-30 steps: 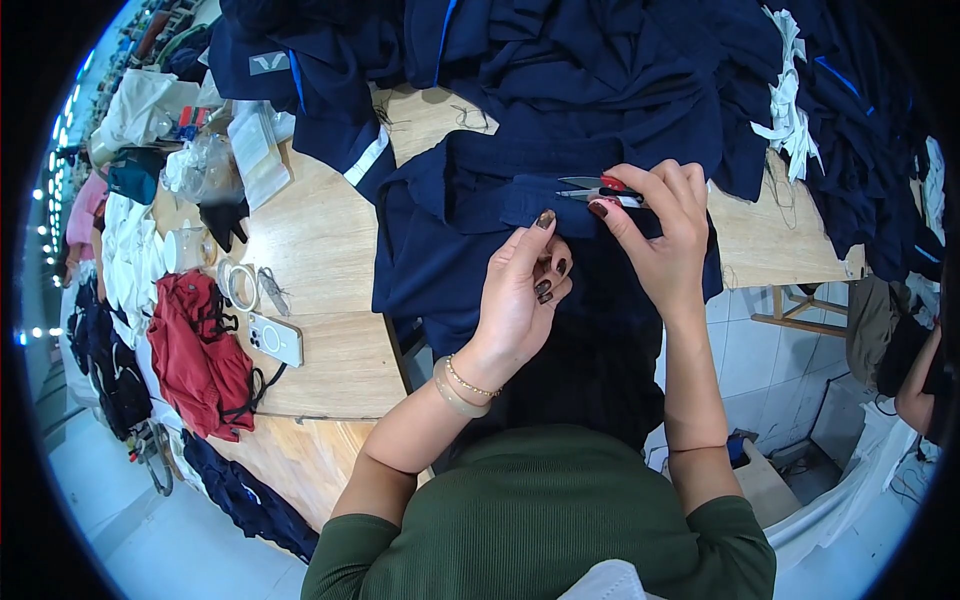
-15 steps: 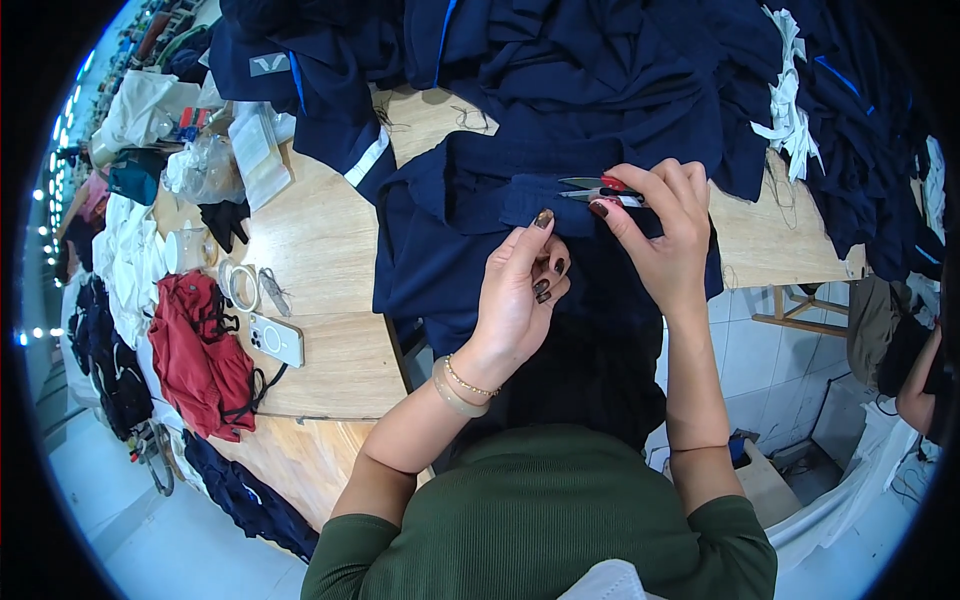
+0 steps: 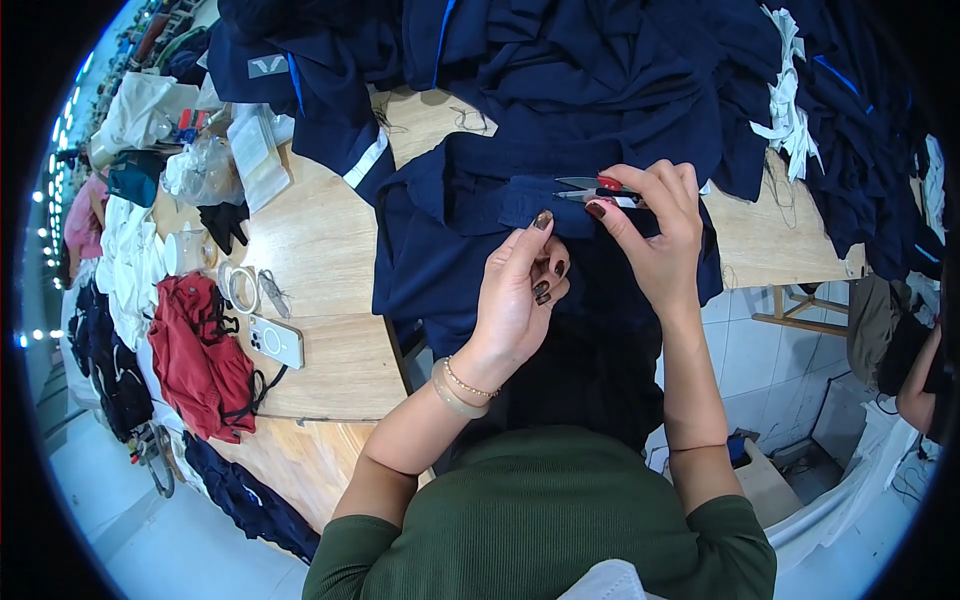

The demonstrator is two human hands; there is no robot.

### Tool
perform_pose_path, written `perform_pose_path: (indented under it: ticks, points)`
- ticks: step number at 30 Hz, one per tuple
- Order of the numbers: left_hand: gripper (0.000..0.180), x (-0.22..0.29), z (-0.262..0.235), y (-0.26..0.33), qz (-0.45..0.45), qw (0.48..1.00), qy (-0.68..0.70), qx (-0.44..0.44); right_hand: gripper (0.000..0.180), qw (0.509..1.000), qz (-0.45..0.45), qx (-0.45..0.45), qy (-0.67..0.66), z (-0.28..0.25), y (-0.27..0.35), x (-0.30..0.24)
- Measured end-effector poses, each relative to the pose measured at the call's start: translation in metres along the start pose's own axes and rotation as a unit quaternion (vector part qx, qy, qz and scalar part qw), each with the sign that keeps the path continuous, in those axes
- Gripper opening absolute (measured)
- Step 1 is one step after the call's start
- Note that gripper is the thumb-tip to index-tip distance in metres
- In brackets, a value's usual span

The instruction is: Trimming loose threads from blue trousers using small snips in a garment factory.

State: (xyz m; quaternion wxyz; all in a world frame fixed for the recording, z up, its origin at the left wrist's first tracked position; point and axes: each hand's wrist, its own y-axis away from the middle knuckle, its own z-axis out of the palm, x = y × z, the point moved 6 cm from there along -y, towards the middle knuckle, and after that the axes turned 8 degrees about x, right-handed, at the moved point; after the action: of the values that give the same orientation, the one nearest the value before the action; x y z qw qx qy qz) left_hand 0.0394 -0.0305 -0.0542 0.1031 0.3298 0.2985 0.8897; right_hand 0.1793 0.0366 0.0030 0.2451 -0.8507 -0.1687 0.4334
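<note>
A navy garment (image 3: 430, 265) with a gathered waistband lies on the wooden table in front of me. My left hand (image 3: 518, 285) pinches the edge of its waistband between thumb and curled fingers. Just to the right, my right hand (image 3: 668, 235) holds a pair of thread snips (image 3: 578, 190) with red on the handle. The blades point left over the waistband, their tips apart. Whether a thread lies between them is too small to tell.
More navy garments (image 3: 600, 70) are heaped along the far side, with white fabric scraps (image 3: 788, 110) at the right. On the left are a phone (image 3: 275, 340), a tape roll (image 3: 238, 288), a second pair of snips (image 3: 273, 292), a red garment (image 3: 200, 355) and plastic bags (image 3: 205, 170). Another person's arm (image 3: 920, 380) shows far right.
My right hand has shifted slightly left with the snips, whose blades look a little wider apart. My left hand stays at the waistband. A person in pink has come into view far left.
</note>
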Motion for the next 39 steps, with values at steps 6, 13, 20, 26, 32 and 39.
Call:
perform_pose_path:
  ticks: [6, 13, 20, 26, 32, 39]
  points:
    - [0.029, -0.009, -0.002, 0.000, -0.031, 0.999, -0.009, 0.009, 0.023, 0.975, 0.142, -0.006, -0.168, 0.010, 0.005, 0.008]
    - [0.027, 0.000, -0.005, -0.002, -0.018, 1.000, 0.005, 0.007, 0.033, 0.931, 0.221, -0.022, -0.289, 0.003, -0.005, 0.015]
    - [0.028, -0.004, -0.004, -0.004, 0.005, 1.000, -0.013, 0.024, 0.020, 0.994, -0.023, -0.033, -0.106, 0.033, -0.018, -0.011]
    - [0.031, 0.009, -0.008, -0.010, -0.004, 0.999, -0.040, 0.029, 0.003, 0.909, 0.245, 0.094, -0.324, 0.046, -0.022, 0.040]
    - [0.032, 0.014, -0.010, -0.010, -0.006, 0.998, -0.058, 0.021, 0.012, 0.931, 0.270, 0.077, -0.231, 0.010, -0.022, 0.057]
    - [0.030, 0.011, -0.009, -0.011, -0.008, 1.000, -0.020, -0.002, 0.024, 0.980, 0.073, -0.082, -0.164, 0.032, -0.014, 0.007]
